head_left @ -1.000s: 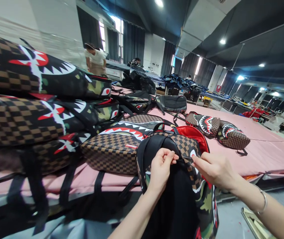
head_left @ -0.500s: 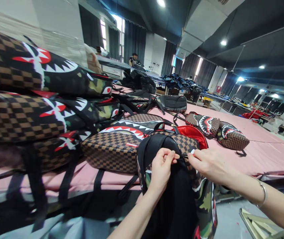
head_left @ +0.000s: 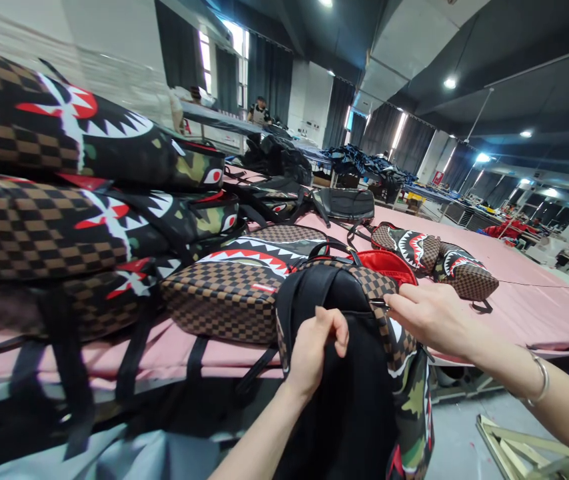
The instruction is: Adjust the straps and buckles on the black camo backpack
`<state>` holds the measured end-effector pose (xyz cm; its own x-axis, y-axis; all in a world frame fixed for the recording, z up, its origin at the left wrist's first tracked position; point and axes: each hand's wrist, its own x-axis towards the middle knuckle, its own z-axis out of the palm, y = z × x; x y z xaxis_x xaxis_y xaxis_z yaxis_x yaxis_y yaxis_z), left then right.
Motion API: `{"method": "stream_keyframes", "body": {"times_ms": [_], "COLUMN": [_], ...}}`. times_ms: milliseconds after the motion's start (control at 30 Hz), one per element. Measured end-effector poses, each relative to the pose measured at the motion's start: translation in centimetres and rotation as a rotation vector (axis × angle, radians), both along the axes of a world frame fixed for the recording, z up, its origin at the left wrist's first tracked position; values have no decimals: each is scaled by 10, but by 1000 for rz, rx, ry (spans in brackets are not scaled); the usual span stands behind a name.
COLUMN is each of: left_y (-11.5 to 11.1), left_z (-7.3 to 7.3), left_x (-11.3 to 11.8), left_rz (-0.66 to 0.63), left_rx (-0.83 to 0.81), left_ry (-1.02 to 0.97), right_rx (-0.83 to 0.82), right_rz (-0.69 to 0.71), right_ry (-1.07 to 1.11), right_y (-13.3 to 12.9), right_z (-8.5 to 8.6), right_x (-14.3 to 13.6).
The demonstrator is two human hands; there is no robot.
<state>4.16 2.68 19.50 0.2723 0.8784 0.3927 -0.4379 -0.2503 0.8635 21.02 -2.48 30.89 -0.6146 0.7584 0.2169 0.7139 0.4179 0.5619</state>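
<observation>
Two hands work on one upright backpack (head_left: pixel 359 373) at the counter's near edge, about 6 o'clock in the head view: the left hand (head_left: pixel 314 353) is clenched on the black back panel, seemingly to steady the bag, while the right hand (head_left: pixel 427 320) at 3 o'clock of it pinches something small at the checkered side seam, too small to identify. Behind, at 12 o'clock, a checkered shark-mouth backpack (head_left: pixel 234 293) lies flat on the pink counter (head_left: pixel 524 300), and a stack of like bags (head_left: pixel 64 200) rises at 9 o'clock.
</observation>
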Motion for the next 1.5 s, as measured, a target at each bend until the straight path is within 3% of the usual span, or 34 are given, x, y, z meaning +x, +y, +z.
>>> {"method": "stream_keyframes", "body": {"times_ms": [100,200,367,533,867,1167,1233,1367,1433,1500], "left_y": [1,4,12,13,13,11,7,4,10,21], "left_z": [-14,-24,-24,-22,-19,-15,-13,-19,-24,-28], "left_x": [7,22,34,30,22,18,13,-8,-21,-31], "left_rz": [246,442,600,590,368,311,267,27,107,360], "left_rx": [173,343,555,660,377,262,204,177,198,190], "left_ry": [291,452,579,571,406,351,311,149,136,218], "right_rx": [41,42,3,-42,-115,-91,-77,-7,-32,-83], "right_rz": [-17,-24,-44,-94,-87,-30,-10,89,98,55], "right_ry": [59,84,41,-74,-170,-146,-65,310,539,728], "right_y": [2,0,-7,-11,-13,-8,-7,-5,-3,1], "right_z": [-7,-9,-9,-7,0,-10,-9,-14,-22,-33], "right_x": [10,13,9,0,-17,-17,-11,7,16,23]}}
